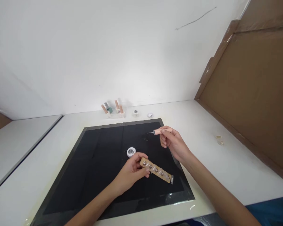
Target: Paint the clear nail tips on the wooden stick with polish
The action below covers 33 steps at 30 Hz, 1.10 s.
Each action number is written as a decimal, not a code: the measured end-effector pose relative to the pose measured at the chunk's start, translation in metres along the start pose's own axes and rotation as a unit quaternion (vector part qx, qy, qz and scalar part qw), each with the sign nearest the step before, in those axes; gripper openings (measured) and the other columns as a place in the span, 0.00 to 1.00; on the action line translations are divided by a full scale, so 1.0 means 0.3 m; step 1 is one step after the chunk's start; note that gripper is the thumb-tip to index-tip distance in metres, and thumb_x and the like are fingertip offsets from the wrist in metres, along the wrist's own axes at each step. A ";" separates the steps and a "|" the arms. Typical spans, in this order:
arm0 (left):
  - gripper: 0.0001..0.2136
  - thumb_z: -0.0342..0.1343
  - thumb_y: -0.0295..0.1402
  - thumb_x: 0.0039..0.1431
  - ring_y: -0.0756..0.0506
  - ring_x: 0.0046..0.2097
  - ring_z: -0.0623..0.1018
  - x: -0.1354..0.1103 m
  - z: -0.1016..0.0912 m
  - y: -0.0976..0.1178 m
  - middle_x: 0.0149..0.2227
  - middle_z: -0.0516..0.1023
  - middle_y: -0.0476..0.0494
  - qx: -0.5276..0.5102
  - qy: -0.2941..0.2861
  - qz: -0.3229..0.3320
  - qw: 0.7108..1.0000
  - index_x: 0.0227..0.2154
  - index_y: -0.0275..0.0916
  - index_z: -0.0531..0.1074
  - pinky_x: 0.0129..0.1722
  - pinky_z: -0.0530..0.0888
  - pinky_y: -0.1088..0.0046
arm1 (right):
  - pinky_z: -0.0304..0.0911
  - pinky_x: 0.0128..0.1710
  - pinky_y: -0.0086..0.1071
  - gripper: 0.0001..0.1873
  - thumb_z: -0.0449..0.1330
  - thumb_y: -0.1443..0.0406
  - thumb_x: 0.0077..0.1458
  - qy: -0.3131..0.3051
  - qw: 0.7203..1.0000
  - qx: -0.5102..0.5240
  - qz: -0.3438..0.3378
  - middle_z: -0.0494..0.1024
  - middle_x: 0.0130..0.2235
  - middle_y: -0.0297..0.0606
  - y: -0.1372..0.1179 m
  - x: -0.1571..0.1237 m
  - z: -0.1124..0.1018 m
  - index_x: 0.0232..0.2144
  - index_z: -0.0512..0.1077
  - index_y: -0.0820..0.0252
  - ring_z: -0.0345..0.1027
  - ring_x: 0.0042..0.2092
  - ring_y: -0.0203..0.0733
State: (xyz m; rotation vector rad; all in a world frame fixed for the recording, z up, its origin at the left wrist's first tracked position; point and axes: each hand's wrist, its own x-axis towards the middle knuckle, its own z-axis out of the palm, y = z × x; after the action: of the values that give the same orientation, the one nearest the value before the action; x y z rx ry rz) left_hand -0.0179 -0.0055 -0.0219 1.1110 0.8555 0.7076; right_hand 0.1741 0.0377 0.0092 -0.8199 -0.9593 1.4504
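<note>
Gripping left hand (pixel 133 171): thumb on top, fingers curled round, closed on one end of a strip (pixel 157 171) above the mat (pixel 101 169), its forearm slanting in across the mat's near edge.
Right hand (pixel 175 142): raised at the mat's right edge, thumb and fingertips pinched on a brush (pixel 157 131), the lower fingers loosely bent, its forearm reaching in from the near right.
Brush: above the mat's far right part, long axis nearly level and crosswise, tip pointing toward the mat's left side.
Strip: over the mat's near right part, set with shiny rounds (pixel 150 166); its long axis slants, the free end toward the mat's near right corner.
Pot (pixel 131 152): on the mat, around its middle, silvery inside.
Bottles (pixel 122 114): beyond the mat's far edge, pink caps tilted.
</note>
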 end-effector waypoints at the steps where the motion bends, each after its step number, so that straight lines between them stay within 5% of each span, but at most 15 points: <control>1: 0.19 0.65 0.36 0.44 0.52 0.30 0.70 0.005 0.009 -0.007 0.30 0.69 0.52 -0.006 0.001 -0.006 1.000 0.38 0.39 0.65 0.31 0.69 0.73 | 0.49 0.17 0.23 0.10 0.63 0.59 0.51 0.006 1.000 0.002 -0.003 0.60 0.19 0.26 0.000 0.005 -0.004 0.29 0.71 0.60 0.51 0.21 0.29; 7: 0.15 0.65 0.36 0.45 0.53 0.29 0.68 0.000 0.029 -0.018 0.27 0.69 0.52 -0.018 0.009 -0.024 1.000 0.34 0.36 0.69 0.27 0.68 0.76 | 0.49 0.17 0.23 0.09 0.62 0.59 0.52 0.020 1.000 0.004 -0.010 0.60 0.19 0.25 -0.006 0.009 -0.011 0.31 0.71 0.59 0.51 0.20 0.29; 12: 0.11 0.61 0.36 0.51 0.53 0.30 0.70 -0.024 0.010 0.008 0.27 0.71 0.53 -0.054 0.035 0.011 0.998 0.33 0.38 0.67 0.33 0.68 0.75 | 0.51 0.19 0.25 0.08 0.62 0.61 0.52 0.003 0.998 -0.054 -0.033 0.67 0.20 0.27 -0.008 -0.004 -0.002 0.35 0.72 0.58 0.53 0.20 0.30; 19: 0.09 0.59 0.39 0.54 0.52 0.30 0.71 -0.059 -0.015 0.043 0.27 0.71 0.52 -0.075 0.058 0.054 0.994 0.30 0.39 0.66 0.34 0.68 0.74 | 0.60 0.29 0.30 0.12 0.54 0.67 0.60 -0.135 0.972 -0.166 -0.102 0.76 0.29 0.34 -0.004 -0.036 0.008 0.45 0.71 0.53 0.68 0.31 0.36; 24: 0.10 0.59 0.39 0.53 0.52 0.31 0.71 -0.062 -0.027 0.047 0.28 0.72 0.52 -0.096 0.069 0.059 0.991 0.30 0.40 0.67 0.35 0.69 0.74 | 0.61 0.42 0.37 0.17 0.56 0.73 0.56 -0.227 0.940 -0.214 -0.140 0.76 0.36 0.34 -0.016 -0.059 0.015 0.45 0.70 0.50 0.70 0.39 0.38; 33: 0.09 0.58 0.39 0.54 0.52 0.31 0.71 -0.061 -0.034 0.055 0.28 0.72 0.52 -0.111 0.077 0.056 0.989 0.31 0.40 0.66 0.36 0.68 0.74 | 0.60 0.48 0.41 0.23 0.57 0.77 0.50 -0.262 0.908 -0.297 -0.136 0.75 0.40 0.35 -0.022 -0.067 0.023 0.46 0.66 0.52 0.67 0.43 0.41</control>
State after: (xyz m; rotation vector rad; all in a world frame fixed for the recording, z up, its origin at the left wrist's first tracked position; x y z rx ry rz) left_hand -0.0369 -0.0110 -0.0041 0.9184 0.8267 0.9693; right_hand 0.1728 0.0170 0.0173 -0.6858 -1.9107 1.1516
